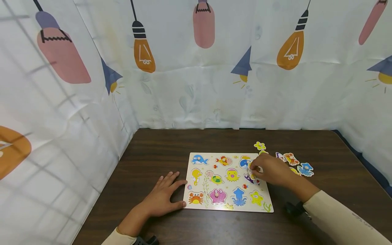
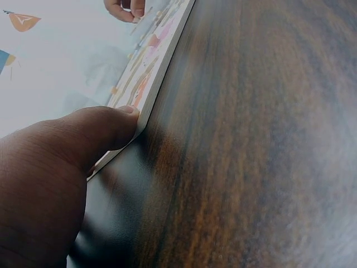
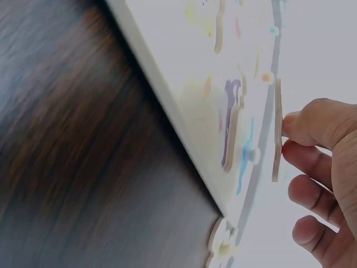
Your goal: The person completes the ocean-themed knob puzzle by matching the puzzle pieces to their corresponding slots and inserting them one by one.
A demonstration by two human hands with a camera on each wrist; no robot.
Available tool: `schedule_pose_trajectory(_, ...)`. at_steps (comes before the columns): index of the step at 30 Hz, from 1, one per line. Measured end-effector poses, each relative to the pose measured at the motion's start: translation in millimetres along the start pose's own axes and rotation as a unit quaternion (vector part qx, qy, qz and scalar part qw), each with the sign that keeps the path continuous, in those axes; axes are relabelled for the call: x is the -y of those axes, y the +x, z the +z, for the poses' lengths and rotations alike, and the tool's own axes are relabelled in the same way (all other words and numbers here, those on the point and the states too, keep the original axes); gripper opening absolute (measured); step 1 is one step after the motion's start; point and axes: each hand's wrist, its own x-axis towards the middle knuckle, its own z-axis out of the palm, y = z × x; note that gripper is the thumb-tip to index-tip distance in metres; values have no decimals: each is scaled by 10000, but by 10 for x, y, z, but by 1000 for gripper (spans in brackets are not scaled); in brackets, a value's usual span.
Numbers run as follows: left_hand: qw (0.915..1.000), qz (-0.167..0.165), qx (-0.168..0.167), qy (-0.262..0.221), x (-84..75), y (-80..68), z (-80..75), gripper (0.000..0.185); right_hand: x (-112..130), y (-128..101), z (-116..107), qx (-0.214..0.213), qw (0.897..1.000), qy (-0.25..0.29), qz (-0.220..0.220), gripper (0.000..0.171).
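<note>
A white wooden puzzle board (image 1: 251, 208) with sea animal pictures lies on the table. My right hand (image 1: 271, 170) is over its right side, with thumb and forefinger pinching the knob of a thin puzzle piece (image 3: 278, 131). That piece is edge-on and raised off the board in the right wrist view, so its picture is hidden. Below it, a purple shape (image 3: 230, 125) shows on the board. At the board's left edge, my left hand (image 1: 163, 197) rests with spread fingers, its thumb (image 2: 111, 125) touching the board's near corner.
Loose pieces lie on the dark table (image 1: 153, 146) beyond the board: a yellow flower (image 1: 260, 146), an orange piece (image 1: 291, 159), a blue one (image 1: 305, 169) and a purple one (image 1: 280, 157). A printed white curtain (image 1: 196, 95) hangs behind the table.
</note>
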Motion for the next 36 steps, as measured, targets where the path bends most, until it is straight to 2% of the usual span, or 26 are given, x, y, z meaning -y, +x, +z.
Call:
schedule_pose_trajectory(11, 10000, 6, -22, -2, 9, -2, 16, 74, 144, 119, 54, 108, 9999, 89, -72, 12)
schedule_pose_trajectory(23, 10000, 1, -10, 9, 13, 0, 21, 74, 253, 224, 105, -39, 9987, 78, -495, 12)
schedule_pose_trajectory(36, 9999, -101, 3, 67, 8, 3, 22, 74, 392, 354, 157, 80, 9989, 158, -437, 9)
